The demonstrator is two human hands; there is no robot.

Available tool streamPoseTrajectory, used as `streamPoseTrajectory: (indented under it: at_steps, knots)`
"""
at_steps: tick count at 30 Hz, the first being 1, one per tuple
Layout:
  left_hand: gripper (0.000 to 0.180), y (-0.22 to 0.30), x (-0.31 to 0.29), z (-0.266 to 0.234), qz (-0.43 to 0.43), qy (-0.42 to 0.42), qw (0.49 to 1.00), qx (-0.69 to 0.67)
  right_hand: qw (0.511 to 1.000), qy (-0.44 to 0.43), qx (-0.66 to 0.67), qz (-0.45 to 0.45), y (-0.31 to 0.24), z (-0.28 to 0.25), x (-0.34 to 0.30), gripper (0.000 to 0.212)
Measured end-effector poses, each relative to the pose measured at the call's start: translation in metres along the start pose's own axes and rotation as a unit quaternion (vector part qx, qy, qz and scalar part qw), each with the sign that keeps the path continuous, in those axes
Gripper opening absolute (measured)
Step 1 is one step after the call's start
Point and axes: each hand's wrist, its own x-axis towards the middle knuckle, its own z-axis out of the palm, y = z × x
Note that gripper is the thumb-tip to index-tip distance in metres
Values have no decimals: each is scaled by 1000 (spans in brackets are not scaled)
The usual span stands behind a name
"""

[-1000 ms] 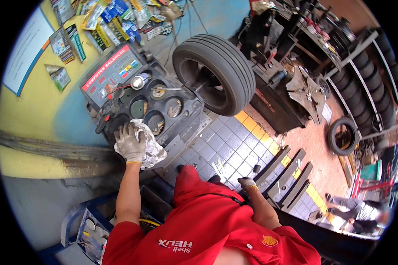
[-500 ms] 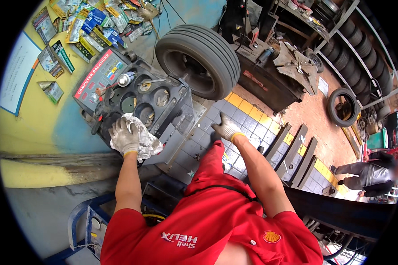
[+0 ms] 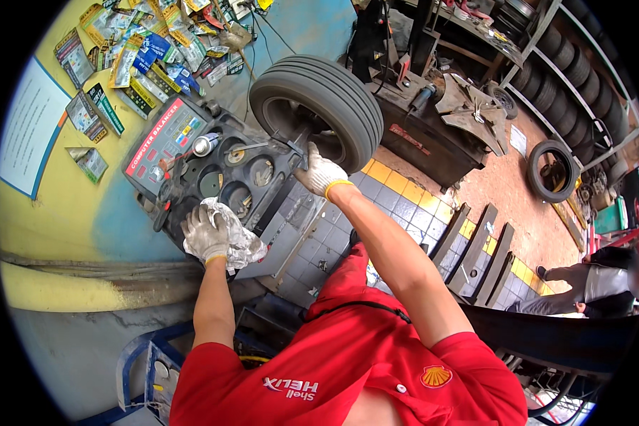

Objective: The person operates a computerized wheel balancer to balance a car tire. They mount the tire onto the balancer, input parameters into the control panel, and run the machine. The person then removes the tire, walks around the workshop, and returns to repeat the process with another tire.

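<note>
My left hand (image 3: 204,236), in a pale work glove, presses with curled fingers on a crumpled white cloth (image 3: 240,238) at the near left corner of a wheel balancer (image 3: 252,170). The cloth hangs partly over the machine's edge. My right hand (image 3: 322,172), gloved too, is at the balancer's right edge beside the mounted wheel (image 3: 334,99). Its fingers close around a dark grey part there, mostly hidden by the hand. Round trays on the balancer's top hold small metal pieces, and a spray can (image 3: 204,145) lies by its panel.
Several packets (image 3: 153,53) hang on the yellow wall at left. A dark tyre machine (image 3: 433,135) stands beyond the wheel. Dark beams (image 3: 476,255) lie on the floor at right, with a loose tyre (image 3: 552,172) behind them. Another person (image 3: 596,280) is at far right.
My right hand has moved up and left, from over the floor to the balancer's edge by the wheel. The left hand stays on the cloth. The view has shifted slightly.
</note>
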Motion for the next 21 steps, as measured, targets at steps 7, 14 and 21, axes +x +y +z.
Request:
streamPoseTrajectory:
  at_steps: [7,14,21]
  knots:
    - [47,-5,-1,3,-5,-4,1000,0,1000,-28,-10,6,-14,-8,11,100]
    - [44,6,5,-5,4,-9,1000,4,1000,9,-24,5,3,7,21,93]
    - [39,4,3,-6,17,3,1000,23,999,5,-32,15,11,13,28,88]
